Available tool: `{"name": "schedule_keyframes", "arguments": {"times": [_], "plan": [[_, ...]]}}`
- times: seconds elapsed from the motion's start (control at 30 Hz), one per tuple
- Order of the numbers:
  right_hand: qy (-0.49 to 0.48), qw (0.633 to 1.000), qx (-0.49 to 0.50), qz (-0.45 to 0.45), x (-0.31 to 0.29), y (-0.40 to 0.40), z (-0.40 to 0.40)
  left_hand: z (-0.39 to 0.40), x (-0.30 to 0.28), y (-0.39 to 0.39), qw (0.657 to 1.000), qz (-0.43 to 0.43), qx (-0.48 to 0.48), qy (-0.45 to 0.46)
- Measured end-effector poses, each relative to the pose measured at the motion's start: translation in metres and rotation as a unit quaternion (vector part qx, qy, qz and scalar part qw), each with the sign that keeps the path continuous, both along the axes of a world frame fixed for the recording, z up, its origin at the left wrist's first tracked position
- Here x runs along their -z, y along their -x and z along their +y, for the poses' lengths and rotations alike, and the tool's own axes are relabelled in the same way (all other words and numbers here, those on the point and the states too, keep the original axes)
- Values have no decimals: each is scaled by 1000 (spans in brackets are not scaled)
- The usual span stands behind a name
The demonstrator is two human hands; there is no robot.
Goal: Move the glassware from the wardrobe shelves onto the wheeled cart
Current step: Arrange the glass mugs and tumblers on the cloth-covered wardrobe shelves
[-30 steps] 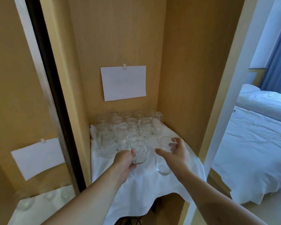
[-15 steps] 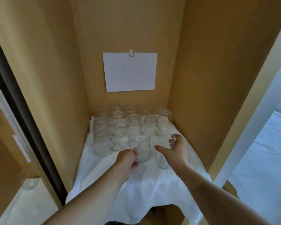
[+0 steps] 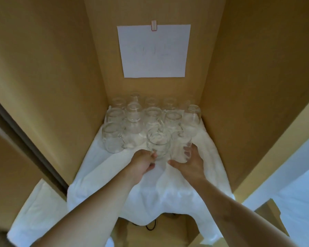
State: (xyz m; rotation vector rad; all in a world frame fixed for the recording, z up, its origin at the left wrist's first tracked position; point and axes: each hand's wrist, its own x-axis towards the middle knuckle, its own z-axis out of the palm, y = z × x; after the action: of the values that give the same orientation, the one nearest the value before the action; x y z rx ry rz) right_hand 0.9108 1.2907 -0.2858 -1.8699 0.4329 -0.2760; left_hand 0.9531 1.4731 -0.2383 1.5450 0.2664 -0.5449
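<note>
Hands gripping front two glasses on cloth-covered wardrobe shelf (image 3: 150, 184): left hand (image 3: 141, 164) curling round mug (image 3: 158, 145), right hand (image 3: 190, 162) wrapping tumbler (image 3: 181, 147). Pickup step; next needing straight lift clear of neighbours. Cart unseen.

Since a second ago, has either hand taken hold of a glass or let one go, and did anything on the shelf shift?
No new grasp or release. The left hand still grips the glass mug, the right hand still holds the tall glass; both glasses look only slightly shifted. Mainly the view swung left, so the bed left the frame. The other glasses, white cloth and paper sheet stayed put.
</note>
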Motion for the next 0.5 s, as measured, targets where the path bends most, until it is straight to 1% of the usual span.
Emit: {"name": "schedule_keyframes", "arguments": {"times": [0.1, 0.17, 0.23, 0.27, 0.33, 0.37, 0.43, 0.5], "plan": [[10, 1000, -10, 13, 15, -3, -7, 6, -2, -3, 1000, 22, 11, 1], [-4, 1000, -6, 21, 20, -5, -11, 14, -1, -8, 999, 41, 15, 10], [-24, 999, 1, 24, 24, -8, -13, 22, 1, -16, 998, 42, 45, 8], [-34, 999, 7, 23, 25, -11, -14, 26, 2, -21, 998, 41, 55, 15], [-52, 998, 20, 21, 27, -15, -15, 31, 3, -29, 997, 32, 33, 55], [-59, 998, 26, 22, 28, -18, -15, 32, 4, -33, 997, 16, 17, 67], [-69, 997, 42, 22, 31, -20, -13, 30, 6, -39, 998, -41, 14, 40], [-69, 996, 59, 22, 33, -21, -13, 24, 4, -42, 991, -106, 77, 10]]}}
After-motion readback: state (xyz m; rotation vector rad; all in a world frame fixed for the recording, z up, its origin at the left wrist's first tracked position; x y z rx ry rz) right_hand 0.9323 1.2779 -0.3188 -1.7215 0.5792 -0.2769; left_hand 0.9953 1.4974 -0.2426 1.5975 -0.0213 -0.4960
